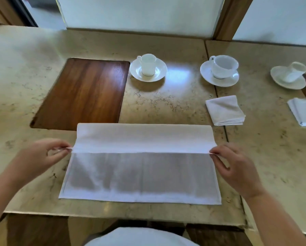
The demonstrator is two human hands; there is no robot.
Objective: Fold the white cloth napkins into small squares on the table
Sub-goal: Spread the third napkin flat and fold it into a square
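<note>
**Mia:** Look, a big shiny stone table (175,102) by a bright window. There is a brown wood board (83,93) set in it at the upper left of the frame.

**Ben:** And three white cups on saucers across the top. One (148,67) is in the middle, one (221,69) is to the right, and one (290,75) is at the far right.

**Mia:** Where is the napkin?

**Ben:** The white napkin (141,174) is in the lower middle of the frame, flat on the table. Its top part is folded over toward the bottom.

**Mia:** What are the hands doing?

**Ben:** The left hand (42,157) pinches the left end of the folded edge with thumb and finger. The right hand (235,166) pinches the right end the same way. The other fingers are loosely curled.

**Mia:** How do you do it well?

**Ben:** I think you keep the edge pulled tight and bring both ends down together, so it meets the bottom edge evenly. Then press the fold flat.

**Mia:** Which way does it point?

**Ben:** Its long side runs left to right across the frame.

**Mia:** Are some done?

**Ben:** Yes. A folded square (224,110) lies at the middle right, and a small pile (304,112) sits at the right edge.
</note>
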